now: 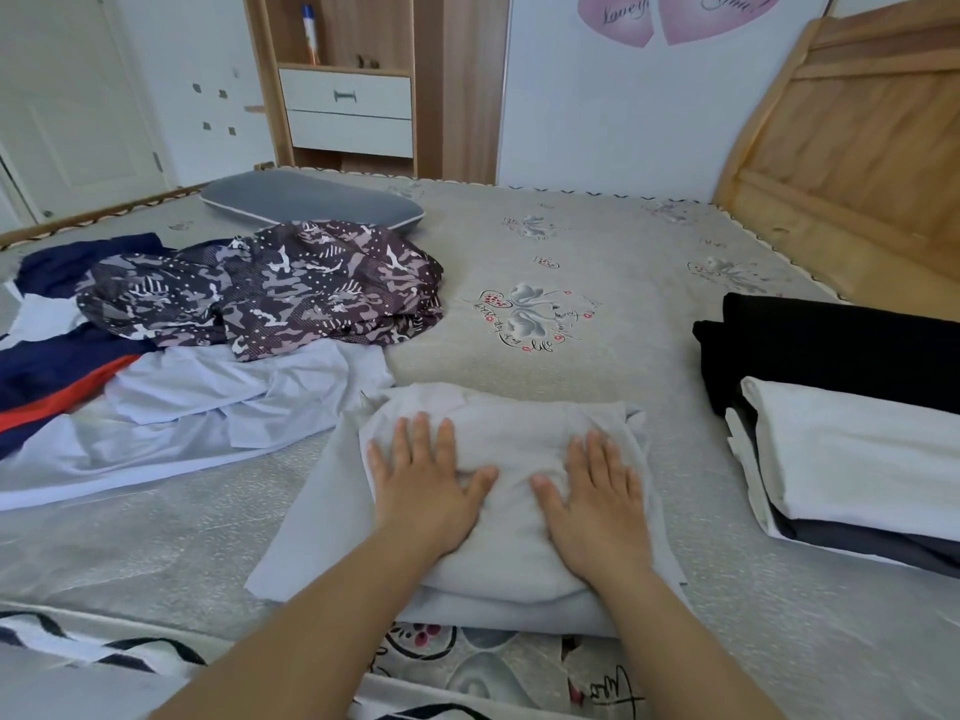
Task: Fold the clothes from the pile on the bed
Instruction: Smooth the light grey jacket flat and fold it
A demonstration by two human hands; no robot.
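1. Both hands lie flat, fingers straight and spread, on a folded pale grey garment [511, 459] near the bed's front edge, at about 6 o'clock in the view.
2. The left hand [423, 483] presses the garment's left half; the right hand [597, 498] presses its right half. Neither grips anything, and the thumbs point toward each other.
3. The garment sits as a thick folded bundle, with a flatter pale layer showing under it along the left and front edges.
4. The unfolded pile [208, 324] lies at about 9 to 10 o'clock: a camouflage-print garment [291, 288] on top, a light blue-white shirt [208, 407] spread beneath it, and a navy piece with an orange stripe [57, 371] at the far left.
5. A stack of folded clothes [852, 444] sits at 3 o'clock, with a white piece [857, 454] over dark grey and a black folded piece [831, 340] behind it.
6. A grey pillow [311, 202] rests at about 11 o'clock, beyond the pile.
7. The bed [597, 262] has a grey floral cover; a wooden headboard [857, 148] rises at 2 o'clock.
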